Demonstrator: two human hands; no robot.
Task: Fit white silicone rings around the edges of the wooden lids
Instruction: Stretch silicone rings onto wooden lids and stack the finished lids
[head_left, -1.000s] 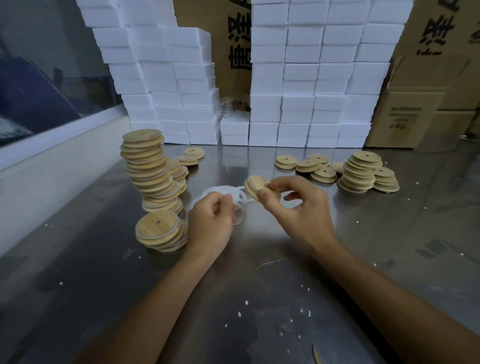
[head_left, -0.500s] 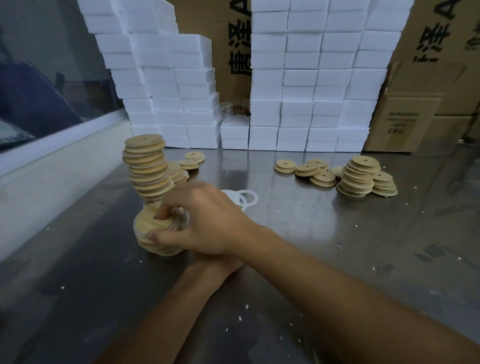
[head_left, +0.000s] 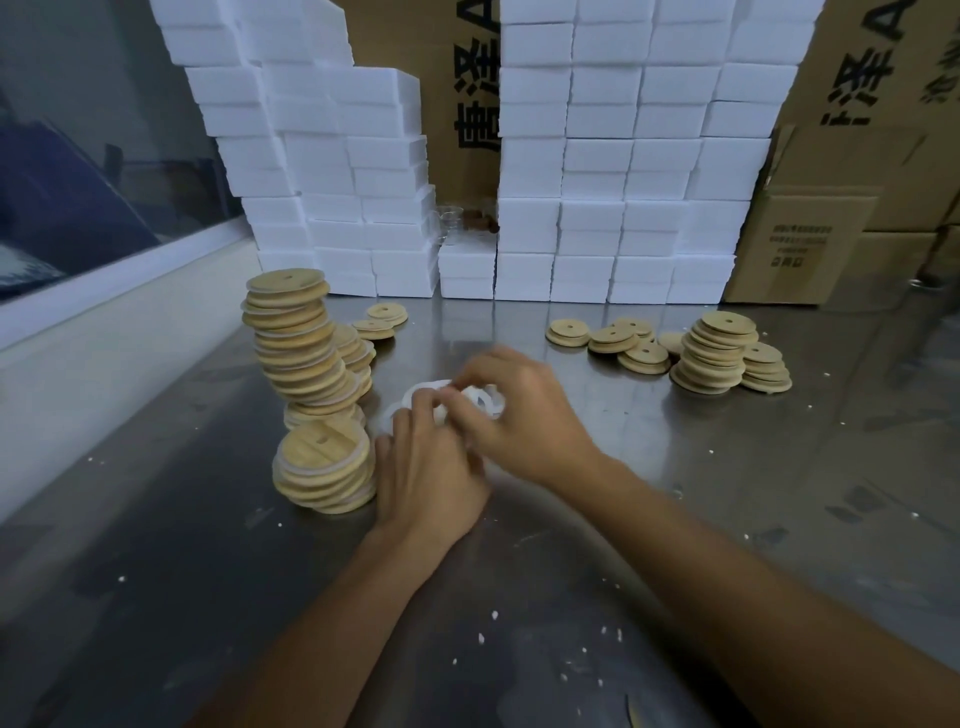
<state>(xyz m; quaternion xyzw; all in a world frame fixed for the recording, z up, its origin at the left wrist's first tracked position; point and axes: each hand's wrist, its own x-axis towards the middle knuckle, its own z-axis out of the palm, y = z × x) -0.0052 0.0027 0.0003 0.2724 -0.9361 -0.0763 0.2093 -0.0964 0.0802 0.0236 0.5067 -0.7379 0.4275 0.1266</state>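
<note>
A small heap of white silicone rings (head_left: 485, 401) lies on the steel table (head_left: 675, 467) in the middle. My left hand (head_left: 428, 467) comes from below and pinches a ring at the heap's left side. Reaching in from the right, my right hand (head_left: 524, 415) has curled fingertips on the same rings; it is blurred. A short stack of wooden lids with white rings (head_left: 323, 467) stands just left of my left hand. Behind it leans a tall stack of ringed lids (head_left: 298, 343). Bare wooden lids (head_left: 717, 353) are stacked at the right.
Walls of white foam blocks (head_left: 623, 171) and cardboard boxes (head_left: 810, 239) close off the table's back. A low white ledge (head_left: 104, 322) runs along the left. Loose lids (head_left: 605, 335) lie mid-right, and white crumbs dot the near table.
My right hand carried a ringed lid to the short stack on the left, left it there, and has come back to the rings. My left hand stayed at the ring heap.
</note>
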